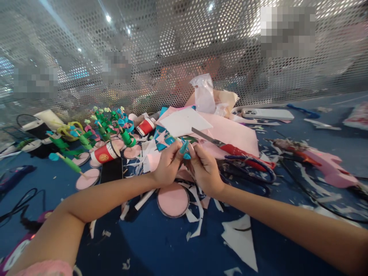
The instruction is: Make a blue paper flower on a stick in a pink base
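Note:
My left hand (168, 165) and my right hand (204, 168) meet above the blue table (161, 245), fingers pinched together on a small blue paper piece (185, 149). Both hands are closed on it. Just below them lies a pink paper disc (172, 200) among white paper strips. Red-handled scissors (232, 150) lie right behind my right hand, blades pointing left. A pink sheet (230, 132) and a white sheet (184, 122) lie beyond the hands.
Finished green and blue paper flowers on pink discs (100, 134) stand at the left, with red glue tubes (104, 153). A white phone (267, 114) lies at the back, a pink glue gun (322, 163) at the right. A perforated metal screen (184, 57) closes the far side.

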`<act>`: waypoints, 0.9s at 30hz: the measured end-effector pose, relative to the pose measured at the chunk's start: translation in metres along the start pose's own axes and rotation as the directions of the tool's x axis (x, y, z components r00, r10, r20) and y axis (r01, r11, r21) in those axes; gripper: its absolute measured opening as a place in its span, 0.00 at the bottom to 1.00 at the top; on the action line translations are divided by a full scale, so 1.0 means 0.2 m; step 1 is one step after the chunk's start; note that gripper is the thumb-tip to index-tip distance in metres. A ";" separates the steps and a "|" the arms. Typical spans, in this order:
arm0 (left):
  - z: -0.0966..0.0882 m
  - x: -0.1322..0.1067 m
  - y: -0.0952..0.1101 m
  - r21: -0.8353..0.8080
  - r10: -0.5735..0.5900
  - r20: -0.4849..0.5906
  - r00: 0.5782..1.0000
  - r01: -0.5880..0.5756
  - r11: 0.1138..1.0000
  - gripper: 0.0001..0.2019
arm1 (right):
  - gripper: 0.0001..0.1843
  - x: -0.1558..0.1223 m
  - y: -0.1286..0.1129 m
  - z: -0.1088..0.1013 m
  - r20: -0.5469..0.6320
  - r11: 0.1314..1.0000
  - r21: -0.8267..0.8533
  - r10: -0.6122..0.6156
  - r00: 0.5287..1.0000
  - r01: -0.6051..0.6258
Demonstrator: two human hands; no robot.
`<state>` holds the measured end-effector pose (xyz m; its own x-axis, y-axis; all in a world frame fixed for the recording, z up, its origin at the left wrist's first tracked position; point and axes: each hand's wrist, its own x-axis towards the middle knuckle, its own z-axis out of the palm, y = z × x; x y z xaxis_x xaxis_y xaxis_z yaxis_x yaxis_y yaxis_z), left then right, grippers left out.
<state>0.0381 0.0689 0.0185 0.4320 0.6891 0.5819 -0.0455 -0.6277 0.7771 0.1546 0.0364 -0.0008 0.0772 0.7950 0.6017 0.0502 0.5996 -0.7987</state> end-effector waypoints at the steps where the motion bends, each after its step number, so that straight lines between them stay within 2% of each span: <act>1: 0.00 0.00 0.00 -0.007 0.007 -0.004 1.000 -0.007 1.000 0.17 | 0.18 0.00 0.00 0.00 -0.002 1.000 -0.010 -0.009 1.000 0.009; 10: 0.00 0.00 0.00 0.031 0.053 -0.028 0.998 -0.052 0.998 0.16 | 0.16 0.01 -0.03 0.01 0.011 0.998 -0.064 -0.029 1.000 0.030; 13: -0.02 0.01 0.00 0.161 0.084 -0.072 0.994 -0.072 0.984 0.15 | 0.17 0.03 -0.01 0.01 -0.026 0.997 -0.076 -0.023 0.999 0.021; 16: -0.03 0.03 0.00 0.350 0.192 -0.107 0.975 -0.144 0.926 0.14 | 0.17 0.04 0.01 -0.01 -0.081 0.993 -0.119 -0.027 0.996 0.018; 19: -0.04 0.03 0.01 0.481 0.256 -0.092 0.962 -0.183 0.857 0.14 | 0.15 0.04 0.01 -0.02 -0.033 0.974 -0.209 -0.101 0.994 0.092; 23: -0.02 0.02 0.01 0.551 0.267 -0.070 0.961 -0.186 0.813 0.13 | 0.15 0.03 0.00 -0.01 -0.017 0.943 -0.300 -0.157 0.987 0.145; 27: -0.01 0.01 0.02 0.548 0.229 -0.062 0.972 -0.158 0.821 0.12 | 0.15 0.03 -0.02 -0.01 -0.022 0.926 -0.356 -0.145 0.989 0.127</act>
<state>0.0375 0.0680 0.0224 0.3536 0.5484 0.7578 0.3880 -0.8231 0.4147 0.1569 0.0395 0.0056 0.0906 0.6978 0.7106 0.4111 0.6237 -0.6649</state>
